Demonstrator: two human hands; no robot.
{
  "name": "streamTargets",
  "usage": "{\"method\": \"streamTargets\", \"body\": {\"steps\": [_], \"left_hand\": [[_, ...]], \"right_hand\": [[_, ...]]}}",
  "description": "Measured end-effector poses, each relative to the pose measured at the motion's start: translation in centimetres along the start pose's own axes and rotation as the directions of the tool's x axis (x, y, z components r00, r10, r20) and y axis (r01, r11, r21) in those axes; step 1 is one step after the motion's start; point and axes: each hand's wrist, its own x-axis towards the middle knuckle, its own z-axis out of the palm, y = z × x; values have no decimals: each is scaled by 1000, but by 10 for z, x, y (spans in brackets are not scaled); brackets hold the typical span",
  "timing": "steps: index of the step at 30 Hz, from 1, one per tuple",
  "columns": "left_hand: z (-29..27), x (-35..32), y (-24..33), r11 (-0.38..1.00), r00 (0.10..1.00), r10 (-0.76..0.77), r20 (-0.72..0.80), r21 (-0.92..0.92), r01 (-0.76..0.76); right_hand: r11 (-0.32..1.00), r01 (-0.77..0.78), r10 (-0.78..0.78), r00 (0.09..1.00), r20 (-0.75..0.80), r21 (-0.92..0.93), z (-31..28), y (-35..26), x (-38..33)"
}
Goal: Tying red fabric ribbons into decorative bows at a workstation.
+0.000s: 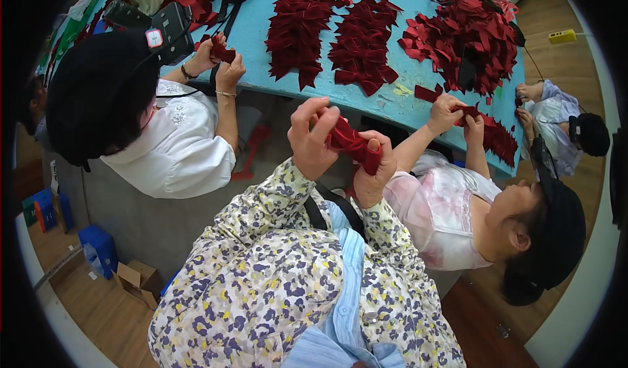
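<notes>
Hands raised in front of the chest, off the near edge of the table (261, 34), both closed on one dark red fabric piece (353, 144). Left hand (313, 139) at the upper end of the piece, fingers (306, 116) curled over it and pressing it against the thumb. Right hand (374, 165) at the lower end, fingers pinching the fabric from below, fingertips partly hidden behind the cloth. Piece stretched diagonally between the two grips, held in the air, not touching the table. Blue table surface covered with three heaps of similar red fabric pieces (363, 41), spread from the middle toward the far right corner. At the left edge, a co-worker's hands (219, 60) closed on a small red piece. At the right near edge, another co-worker's hands (458, 114) working red fabric beside a further pile.
</notes>
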Motion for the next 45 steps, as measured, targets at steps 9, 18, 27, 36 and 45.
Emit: {"method": "streamTargets", "body": {"steps": [9, 18, 27, 36, 45], "left_hand": [[1, 5, 1, 954, 935, 223, 276, 134, -267], [15, -4, 2, 999, 985, 8, 173, 45, -16], [21, -3, 24, 987, 986, -149, 74, -45, 153], [24, 18, 33, 1000, 989, -25, 143, 4, 25], [15, 27, 50, 999, 995, -29, 97, -19, 31]], "right_hand": [[993, -112, 112, 993, -19, 31, -10, 0, 5], [983, 2, -22, 994, -110, -185, -23, 12, 5], [982, 21, -56, 981, -186, -186, -20, -12, 11], [988, 8, -33, 986, -165, -151, -24, -18, 14], [995, 93, -83, 954, -288, 21, -16, -42, 25]]}}
